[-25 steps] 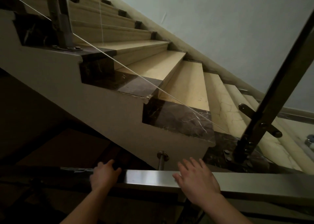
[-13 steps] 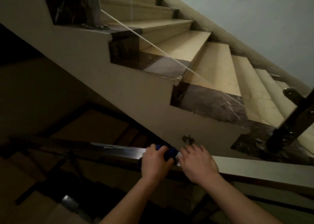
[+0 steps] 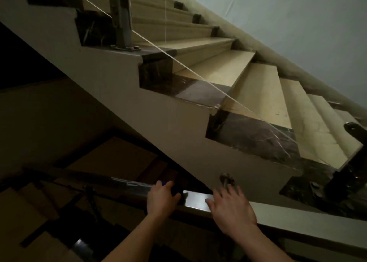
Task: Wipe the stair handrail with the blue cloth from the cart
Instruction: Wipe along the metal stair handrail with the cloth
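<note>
We have the blue cloth (image 3: 175, 189) on top of the handrail (image 3: 195, 200), approx. mid-length of the part in view. It is bunched under our left hand (image 3: 161, 199). The fingers curl over it and grip it against the rail, so only a small blue bit shows past the knuckles.

Our right hand (image 3: 232, 209) is just beside it on the same rail, apart from the cloth w/ a bare shiny strip btwn them. That hand lies flat, fingers spread wide & straight, holding nothing.

The rail is flat-topped metal. It runs from the dark at the left edge down to the bottom right corner, and is lighter on the right.

Just beyond the right fingertips a round metal mount (image 3: 226, 177) is fixed to the beige stair stringer (image 3: 158, 112).

Above it rises the upper flight (image 3: 258, 87): pale tan treads w/ dark veined marble trim at the outer ends. A glass panel follows that edge, and we see its thin bright edge (image 3: 178, 63). A metal post (image 3: 121, 19) is bolted to a step near the top left. A second dark post base (image 3: 344, 180) stands at the right edge.

A plain pale wall (image 3: 297, 23) fills the top right corner. The lower flight (image 3: 25, 212) drops away bottom left, v. dim. There is a small glint (image 3: 81, 245) down there, but we can't tell what it is.
</note>
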